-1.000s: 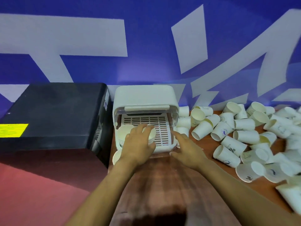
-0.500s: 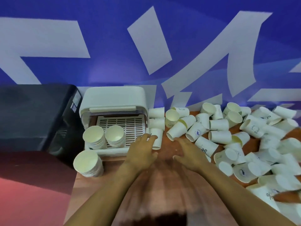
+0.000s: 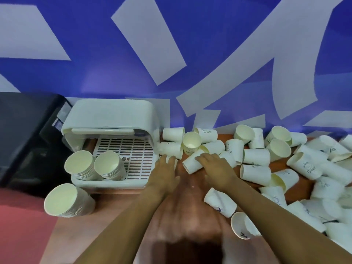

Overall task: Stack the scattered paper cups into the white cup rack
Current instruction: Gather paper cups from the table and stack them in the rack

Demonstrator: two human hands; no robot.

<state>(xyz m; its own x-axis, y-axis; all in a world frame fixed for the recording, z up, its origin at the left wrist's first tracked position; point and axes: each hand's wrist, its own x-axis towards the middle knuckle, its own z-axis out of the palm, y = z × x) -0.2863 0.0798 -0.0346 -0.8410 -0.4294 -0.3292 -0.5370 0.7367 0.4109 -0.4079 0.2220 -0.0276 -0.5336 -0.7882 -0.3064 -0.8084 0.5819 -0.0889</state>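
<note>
I see both hands reaching over the reddish-brown wooden counter [image 3: 122, 202]. The left hand [image 3: 165, 173] lies flat, fingers straight, fingertips touching a white paper cup on its side [image 3: 174, 161] just right of the rack. The right hand [image 3: 215, 168] rests with straight fingers on a tapered white paper cup lying tilted [image 3: 192, 161]; neither hand grips anything. The white moulded-plastic cup rack [image 3: 114, 115] has a rounded hood and a slotted grid floor, where two nested stacks of smooth paper cups [image 3: 95, 167] stand, mouths up. A third ribbed stack [image 3: 66, 201] stands on the counter before the rack's left corner. The scattered paper cups [image 3: 257, 164], some marked in pen, lie jumbled to the right.
</note>
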